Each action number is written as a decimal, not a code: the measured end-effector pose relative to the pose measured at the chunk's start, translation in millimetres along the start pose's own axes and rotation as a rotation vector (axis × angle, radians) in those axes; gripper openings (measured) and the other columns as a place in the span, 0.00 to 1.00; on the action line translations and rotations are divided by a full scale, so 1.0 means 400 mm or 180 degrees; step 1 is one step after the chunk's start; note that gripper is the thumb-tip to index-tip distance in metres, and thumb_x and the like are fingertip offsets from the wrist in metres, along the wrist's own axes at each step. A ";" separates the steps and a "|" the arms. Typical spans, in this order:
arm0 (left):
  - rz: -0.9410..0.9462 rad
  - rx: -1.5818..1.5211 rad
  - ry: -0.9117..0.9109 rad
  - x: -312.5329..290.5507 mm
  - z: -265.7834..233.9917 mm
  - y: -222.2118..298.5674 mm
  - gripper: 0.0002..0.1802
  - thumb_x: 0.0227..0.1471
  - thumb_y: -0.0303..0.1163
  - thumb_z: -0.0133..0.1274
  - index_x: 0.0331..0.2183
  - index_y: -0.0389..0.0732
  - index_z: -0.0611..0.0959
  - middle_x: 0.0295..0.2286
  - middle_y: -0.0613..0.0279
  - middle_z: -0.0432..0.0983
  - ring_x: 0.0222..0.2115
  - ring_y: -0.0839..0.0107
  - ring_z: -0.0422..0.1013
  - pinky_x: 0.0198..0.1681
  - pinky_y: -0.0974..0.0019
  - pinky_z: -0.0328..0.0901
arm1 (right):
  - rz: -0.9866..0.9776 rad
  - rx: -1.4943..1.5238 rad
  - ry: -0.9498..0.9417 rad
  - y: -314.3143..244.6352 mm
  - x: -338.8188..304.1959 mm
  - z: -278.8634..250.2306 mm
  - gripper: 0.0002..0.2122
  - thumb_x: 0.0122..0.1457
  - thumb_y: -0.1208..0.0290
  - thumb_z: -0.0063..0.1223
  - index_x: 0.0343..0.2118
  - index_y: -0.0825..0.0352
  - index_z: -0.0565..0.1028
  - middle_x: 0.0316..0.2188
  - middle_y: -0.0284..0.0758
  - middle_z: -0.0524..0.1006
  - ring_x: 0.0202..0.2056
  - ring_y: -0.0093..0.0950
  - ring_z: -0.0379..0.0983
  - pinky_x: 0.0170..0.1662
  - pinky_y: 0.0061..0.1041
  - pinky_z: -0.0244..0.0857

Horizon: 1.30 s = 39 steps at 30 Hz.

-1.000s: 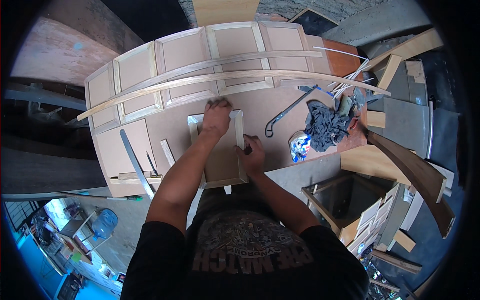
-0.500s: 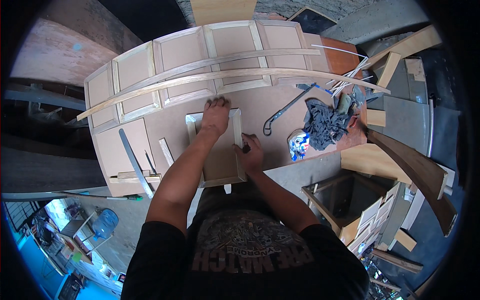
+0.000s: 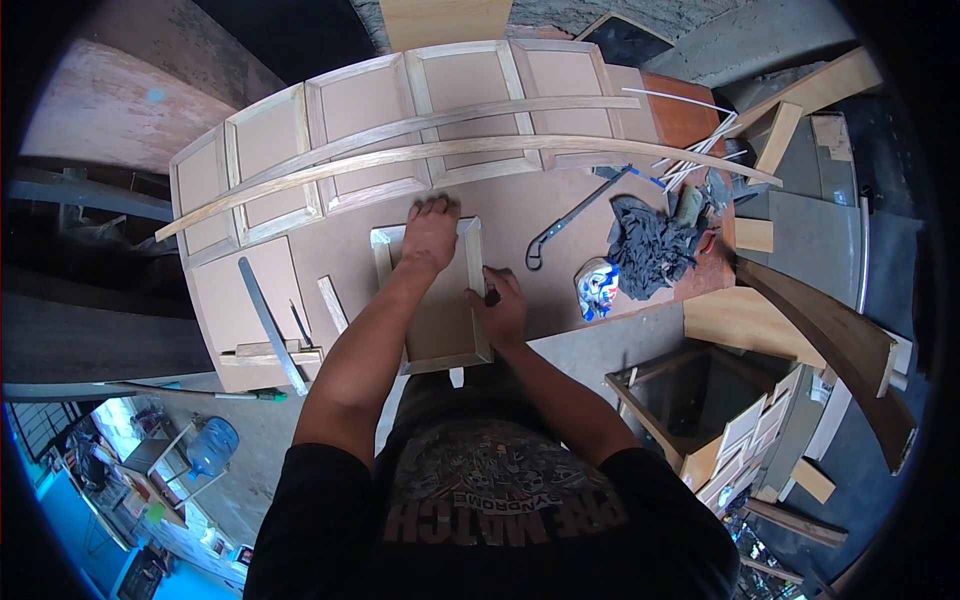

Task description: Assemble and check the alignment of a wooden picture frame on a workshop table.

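At the near edge of the brown board counter lies a small rectangular pale-wood framed panel, probably light, stiff, best gripped by its rails. The left hand presses flat on its far rail; the right hand pinches the right rail, possibly holding something small and dark.

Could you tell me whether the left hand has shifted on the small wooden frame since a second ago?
No. The left hand rests on the far end of the small wooden frame, just short of the long curved strip, as before.
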<state>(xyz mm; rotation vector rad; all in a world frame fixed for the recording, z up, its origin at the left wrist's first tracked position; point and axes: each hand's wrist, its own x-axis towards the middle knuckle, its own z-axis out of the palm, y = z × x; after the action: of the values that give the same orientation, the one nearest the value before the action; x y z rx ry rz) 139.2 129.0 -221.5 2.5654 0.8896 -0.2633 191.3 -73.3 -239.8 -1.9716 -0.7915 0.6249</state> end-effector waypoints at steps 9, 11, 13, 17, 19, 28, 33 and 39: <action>0.0045 -0.0081 0.0230 -0.003 0.016 -0.007 0.29 0.48 0.30 0.61 0.54 0.42 0.76 0.54 0.53 0.72 0.57 0.58 0.67 0.63 0.53 0.56 | -0.0157 -0.0072 0.0027 0.008 0.002 0.001 0.24 0.45 0.77 0.69 0.49 0.70 0.78 0.38 0.37 0.74 0.38 0.29 0.74 0.44 0.25 0.70; 0.0060 -0.0091 0.0264 -0.002 0.019 -0.010 0.29 0.48 0.30 0.61 0.54 0.42 0.76 0.53 0.53 0.72 0.56 0.58 0.67 0.62 0.53 0.56 | -0.0156 -0.0085 0.0009 0.009 0.002 0.001 0.24 0.45 0.77 0.69 0.49 0.70 0.78 0.38 0.36 0.74 0.37 0.29 0.73 0.44 0.25 0.70; 0.0076 -0.0101 0.0296 -0.002 0.022 -0.012 0.29 0.48 0.30 0.61 0.53 0.42 0.76 0.53 0.54 0.72 0.56 0.59 0.68 0.62 0.54 0.57 | -0.0154 -0.0099 -0.0009 0.009 0.002 0.001 0.24 0.45 0.77 0.69 0.49 0.70 0.78 0.37 0.36 0.74 0.37 0.29 0.73 0.44 0.25 0.70; 0.0080 -0.0172 0.0372 -0.004 0.019 -0.008 0.26 0.47 0.29 0.61 0.51 0.42 0.78 0.49 0.55 0.75 0.53 0.59 0.70 0.60 0.55 0.59 | -0.0135 -0.0075 0.0007 0.003 0.003 -0.001 0.24 0.45 0.77 0.70 0.48 0.70 0.78 0.37 0.36 0.74 0.36 0.28 0.72 0.43 0.25 0.69; 0.0051 -0.0202 0.0369 -0.006 0.021 -0.010 0.26 0.46 0.28 0.61 0.50 0.42 0.79 0.48 0.55 0.75 0.52 0.59 0.71 0.59 0.55 0.59 | -0.0156 -0.0039 0.0007 -0.003 0.005 0.000 0.24 0.45 0.77 0.70 0.48 0.70 0.78 0.37 0.36 0.74 0.35 0.28 0.72 0.42 0.25 0.69; 0.0116 -0.0220 0.0622 -0.011 0.031 -0.008 0.25 0.45 0.27 0.61 0.48 0.42 0.80 0.46 0.56 0.75 0.52 0.59 0.71 0.59 0.54 0.59 | -0.0085 0.0004 -0.0006 0.007 0.003 0.004 0.24 0.44 0.77 0.71 0.47 0.71 0.78 0.37 0.34 0.74 0.32 0.24 0.71 0.37 0.23 0.68; -0.0063 -0.0209 0.0308 -0.008 0.015 -0.002 0.25 0.46 0.28 0.60 0.50 0.44 0.79 0.47 0.57 0.75 0.53 0.60 0.70 0.59 0.55 0.58 | -0.0163 -0.0049 0.0065 0.001 -0.001 0.003 0.23 0.45 0.77 0.71 0.47 0.71 0.78 0.37 0.35 0.74 0.32 0.27 0.71 0.39 0.24 0.68; -0.0310 -0.0556 0.0746 -0.073 -0.012 0.003 0.32 0.46 0.30 0.61 0.55 0.47 0.76 0.51 0.58 0.70 0.54 0.59 0.66 0.58 0.53 0.56 | -0.0033 0.0054 0.0058 -0.008 -0.004 -0.006 0.27 0.46 0.75 0.72 0.51 0.70 0.76 0.37 0.38 0.76 0.38 0.30 0.74 0.44 0.27 0.70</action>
<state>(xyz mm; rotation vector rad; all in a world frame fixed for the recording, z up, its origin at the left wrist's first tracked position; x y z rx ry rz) 117.7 114.2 -207.9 2.4264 1.0728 0.0871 191.1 -74.6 -235.7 -1.9542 -0.7823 0.6049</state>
